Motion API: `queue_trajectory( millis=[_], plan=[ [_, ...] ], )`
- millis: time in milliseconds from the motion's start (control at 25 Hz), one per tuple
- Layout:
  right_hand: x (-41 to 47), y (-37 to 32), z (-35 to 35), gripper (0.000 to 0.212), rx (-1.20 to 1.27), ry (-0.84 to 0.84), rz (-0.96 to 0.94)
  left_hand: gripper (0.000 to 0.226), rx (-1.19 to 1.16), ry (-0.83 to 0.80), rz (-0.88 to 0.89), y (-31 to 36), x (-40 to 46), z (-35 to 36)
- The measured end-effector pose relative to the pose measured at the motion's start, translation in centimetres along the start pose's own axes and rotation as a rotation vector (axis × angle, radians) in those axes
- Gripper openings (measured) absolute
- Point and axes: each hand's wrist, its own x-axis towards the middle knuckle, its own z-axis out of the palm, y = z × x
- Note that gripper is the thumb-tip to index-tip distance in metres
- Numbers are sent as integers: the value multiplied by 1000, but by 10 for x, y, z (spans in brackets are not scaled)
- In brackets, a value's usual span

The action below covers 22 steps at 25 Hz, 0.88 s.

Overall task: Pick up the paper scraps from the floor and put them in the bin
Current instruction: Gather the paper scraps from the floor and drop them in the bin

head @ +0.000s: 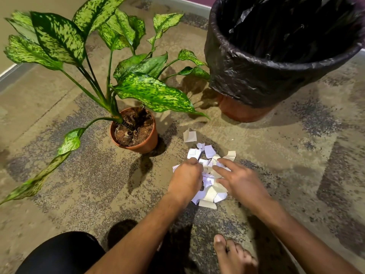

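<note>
The paper scraps (207,176) are seen as thin matt paper, white and cream, creased and torn at the edges. The bin (245,110) is lined with a crinkled, glossy black plastic bag (256,76). The floor (296,155) is covered in rough, mottled carpet. The plant pot (145,144) looks like smooth terracotta-coloured plastic; the leaves (152,91) are waxy.

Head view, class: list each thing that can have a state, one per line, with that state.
Bin: upright, open, lined with a black bag.
Paper scraps: heaped on the carpet.
Folded scrap: lying apart from the heap.
Potted plant: upright.
Left hand: curled over scraps.
Right hand: fingers spread on scraps.
</note>
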Motion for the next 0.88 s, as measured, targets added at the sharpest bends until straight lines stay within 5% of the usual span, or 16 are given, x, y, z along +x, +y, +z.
queue_trajectory(
  millis=[200,600,880],
  plan=[
    [0,2,-9,62,45,133,39,13,-63,148,74,3,0,-6],
    [12,12,-81,37,245,296,226,2,-253,505,76,28,37,-50],
    [33,26,-189,22,259,750,96,5,-366,721,30,48,48,-72]
  ],
)
